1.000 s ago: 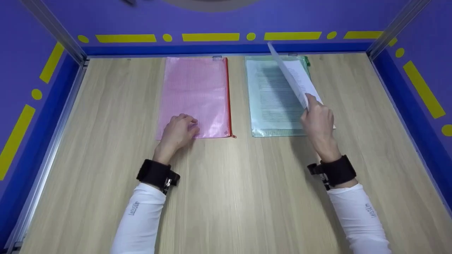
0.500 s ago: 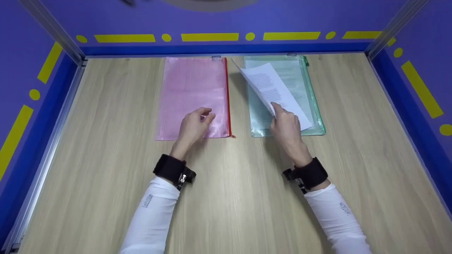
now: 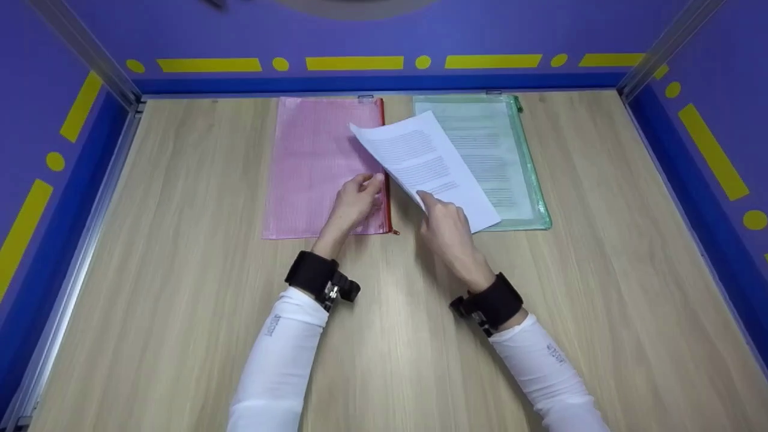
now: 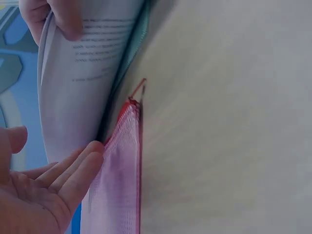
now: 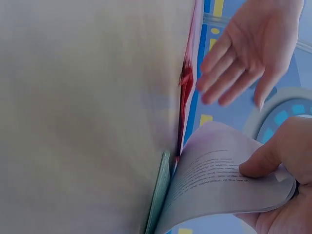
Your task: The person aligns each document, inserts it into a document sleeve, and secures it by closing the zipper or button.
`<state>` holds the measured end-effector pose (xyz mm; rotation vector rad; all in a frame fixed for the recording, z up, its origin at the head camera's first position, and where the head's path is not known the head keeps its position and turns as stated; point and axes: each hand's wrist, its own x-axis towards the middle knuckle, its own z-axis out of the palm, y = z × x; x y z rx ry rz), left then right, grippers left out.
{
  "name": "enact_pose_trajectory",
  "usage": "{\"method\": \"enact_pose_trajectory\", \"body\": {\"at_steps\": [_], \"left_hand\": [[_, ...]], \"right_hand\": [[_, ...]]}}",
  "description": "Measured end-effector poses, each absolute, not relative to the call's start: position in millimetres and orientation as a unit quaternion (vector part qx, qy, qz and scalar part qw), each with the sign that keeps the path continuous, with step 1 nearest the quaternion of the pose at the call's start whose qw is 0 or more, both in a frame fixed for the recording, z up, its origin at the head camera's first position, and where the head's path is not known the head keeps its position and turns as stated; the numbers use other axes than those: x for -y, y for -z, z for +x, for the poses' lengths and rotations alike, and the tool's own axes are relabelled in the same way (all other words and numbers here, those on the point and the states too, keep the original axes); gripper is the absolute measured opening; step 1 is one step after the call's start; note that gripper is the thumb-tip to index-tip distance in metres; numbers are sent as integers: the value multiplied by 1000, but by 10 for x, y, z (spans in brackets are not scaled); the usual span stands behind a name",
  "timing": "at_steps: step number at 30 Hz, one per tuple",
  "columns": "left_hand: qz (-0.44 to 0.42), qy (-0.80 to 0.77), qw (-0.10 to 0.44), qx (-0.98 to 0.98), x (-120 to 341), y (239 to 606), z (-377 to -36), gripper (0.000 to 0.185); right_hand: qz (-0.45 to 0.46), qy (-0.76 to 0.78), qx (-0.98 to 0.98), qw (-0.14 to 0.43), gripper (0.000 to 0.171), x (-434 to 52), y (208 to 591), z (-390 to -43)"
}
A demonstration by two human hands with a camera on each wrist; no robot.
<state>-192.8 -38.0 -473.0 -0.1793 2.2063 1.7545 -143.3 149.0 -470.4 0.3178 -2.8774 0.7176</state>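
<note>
A printed sheet is held above two zip pouches on a wooden table.

The wooden table [image 3: 150,270] fills the frame's centre; a pink pouch [image 3: 312,162] is laid flat at upper centre-left, a green pouch [image 3: 510,156] with papers inside just right of it; the printed sheet [image 3: 426,165] is raised and tilted between them, overlapping both, pinched at its lower edge by the right hand [image 3: 447,231]; the left hand [image 3: 354,204] is seen at the pink pouch's red zip edge, fingers straight and loosely spread, nothing gripped.
</note>
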Motion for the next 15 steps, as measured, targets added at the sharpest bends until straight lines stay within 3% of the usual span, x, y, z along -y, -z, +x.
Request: {"method": "enact_pose_trajectory", "body": {"at_steps": [7, 15], "left_hand": [[-103, -659, 196, -718, 275, 4704, -1991, 61], [-100, -626, 186, -750, 232, 4766, -1950, 44]], "right_hand": [[131, -219, 965, 57, 49, -1356, 4701, -1375], [192, -203, 960, 20, 52, -1252, 4670, -1323]]}}
